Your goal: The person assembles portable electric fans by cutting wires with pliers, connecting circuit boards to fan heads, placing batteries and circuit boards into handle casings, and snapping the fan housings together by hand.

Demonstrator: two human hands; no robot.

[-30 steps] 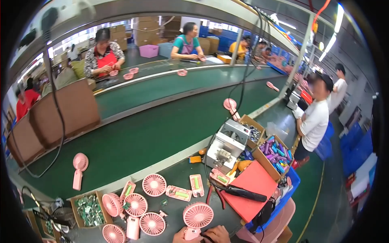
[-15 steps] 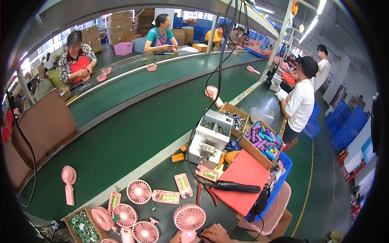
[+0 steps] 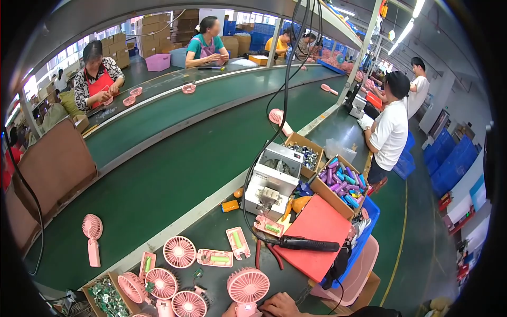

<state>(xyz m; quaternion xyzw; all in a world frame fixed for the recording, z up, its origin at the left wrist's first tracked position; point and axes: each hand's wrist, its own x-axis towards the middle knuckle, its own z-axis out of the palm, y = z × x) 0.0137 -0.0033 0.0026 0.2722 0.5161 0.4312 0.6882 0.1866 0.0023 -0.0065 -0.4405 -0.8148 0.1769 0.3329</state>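
At the lower edge, a pink handheld fan (image 3: 248, 286) stands with its round grille up. My left hand (image 3: 230, 310) is closed about its handle, mostly cut off by the frame. Close on the handle's other side is my right hand (image 3: 281, 305), fingers curled; what they grip is hidden. To the left lie several more pink fans, among them a fan head (image 3: 179, 252) and another fan head (image 3: 189, 303). Open pink handle shells holding green batteries rest beyond, including one shell (image 3: 215, 258) and an upright one (image 3: 238, 243).
A box of green circuit boards (image 3: 108, 297) stands at lower left. Right of centre are a grey machine (image 3: 272, 182), a box of purple and blue batteries (image 3: 340, 182), a red board (image 3: 311, 238) and a black-handled tool (image 3: 309, 243). A fan (image 3: 92, 238) lies on the green belt (image 3: 153, 195). Co-workers sit opposite.
My hands and the fan they hold stay almost in place. On the far belt, a pink basket-shaped part has shifted slightly left. The view has moved a little.
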